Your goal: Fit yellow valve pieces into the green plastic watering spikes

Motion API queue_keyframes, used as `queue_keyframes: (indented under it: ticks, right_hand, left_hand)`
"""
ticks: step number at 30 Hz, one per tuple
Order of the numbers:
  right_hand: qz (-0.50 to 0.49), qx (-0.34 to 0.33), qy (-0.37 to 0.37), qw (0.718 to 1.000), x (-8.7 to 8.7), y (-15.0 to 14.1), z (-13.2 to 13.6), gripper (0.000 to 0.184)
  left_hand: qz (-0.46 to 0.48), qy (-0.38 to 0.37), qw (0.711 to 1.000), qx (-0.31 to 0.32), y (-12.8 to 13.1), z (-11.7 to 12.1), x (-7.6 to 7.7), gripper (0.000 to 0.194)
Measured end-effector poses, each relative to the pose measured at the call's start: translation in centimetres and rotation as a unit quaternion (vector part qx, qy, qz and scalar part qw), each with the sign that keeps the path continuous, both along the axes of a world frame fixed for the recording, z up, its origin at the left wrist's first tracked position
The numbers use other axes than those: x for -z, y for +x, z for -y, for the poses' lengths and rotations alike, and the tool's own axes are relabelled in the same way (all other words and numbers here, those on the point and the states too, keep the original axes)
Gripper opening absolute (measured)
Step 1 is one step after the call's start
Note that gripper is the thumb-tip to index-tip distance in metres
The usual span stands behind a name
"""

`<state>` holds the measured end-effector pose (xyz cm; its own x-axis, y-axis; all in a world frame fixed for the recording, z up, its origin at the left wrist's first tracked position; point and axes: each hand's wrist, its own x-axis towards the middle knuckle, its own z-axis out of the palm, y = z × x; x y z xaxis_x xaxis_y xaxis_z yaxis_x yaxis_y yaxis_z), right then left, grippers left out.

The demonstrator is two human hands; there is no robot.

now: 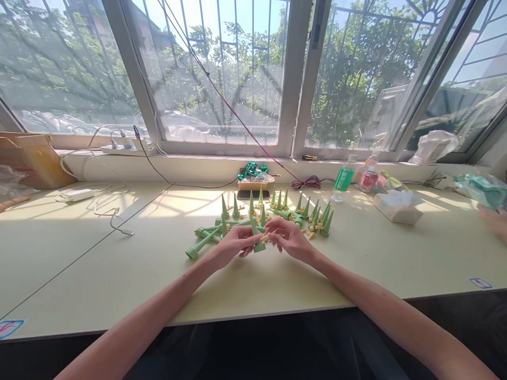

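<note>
My left hand (240, 240) is closed around a green plant watering spike (258, 246), its tip pointing up and its wide collar down. Against the spike's side, my right hand (288, 238) pinches a small yellow valve (265, 239) between thumb and fingers. Whether the valve is seated in the spike cannot be made out. Behind both hands stand several upright green spikes (327, 226) with yellow valves at their bases. Other green spikes (202, 244) lie on their sides left of my left hand. Loose yellow valves (311, 235) are scattered right of my right hand.
Behind the spikes are a dark phone (253, 195) and a small box of green material (253, 177). A green-labelled bottle (344, 178), a can (368, 180) and a tissue pack (398, 206) stand right. Cables (114, 224) lie left. Another person's hand (493, 219) shows at the right edge.
</note>
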<state>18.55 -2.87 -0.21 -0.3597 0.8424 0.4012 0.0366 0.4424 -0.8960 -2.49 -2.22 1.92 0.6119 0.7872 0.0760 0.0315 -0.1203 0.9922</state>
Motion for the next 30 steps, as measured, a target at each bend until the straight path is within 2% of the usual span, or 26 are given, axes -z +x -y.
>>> queue_keyframes:
  ticks: [5, 11, 16, 19, 22, 26, 30]
  right_hand:
    - [0.004, 0.000, 0.001, 1.000, 0.2, 0.1, -0.1, 0.031]
    - [0.001, 0.002, -0.004, 1.000, 0.4, 0.2, -0.3, 0.031]
    - [-0.003, 0.002, -0.001, 1.000, 0.4, 0.2, -0.3, 0.030]
    - [-0.001, 0.000, -0.001, 1.000, 0.6, 0.1, -0.4, 0.028]
    - [0.005, -0.001, -0.007, 1.000, 0.8, 0.1, -0.5, 0.027]
    - [0.013, -0.005, -0.030, 0.999, 0.9, 0.0, -0.5, 0.027]
    - [0.008, -0.004, -0.054, 0.999, 0.6, -0.1, -0.3, 0.027]
  left_hand:
    - [-0.005, 0.002, 1.000, -0.006, 0.0, 0.1, 0.1, 0.037]
    - [-0.032, 0.072, 0.996, -0.038, 0.1, 0.5, 0.0, 0.034]
    - [-0.040, 0.100, 0.993, -0.046, 0.2, 0.6, -0.1, 0.035]
    - [-0.048, 0.153, 0.986, -0.046, 0.3, 0.5, 0.2, 0.034]
    - [-0.074, 0.249, 0.964, -0.061, 0.4, 0.4, 0.6, 0.028]
    - [-0.133, 0.378, 0.913, -0.082, 0.4, 0.3, 1.2, 0.025]
    - [-0.152, 0.449, 0.876, -0.087, 0.3, 0.2, 1.5, 0.019]
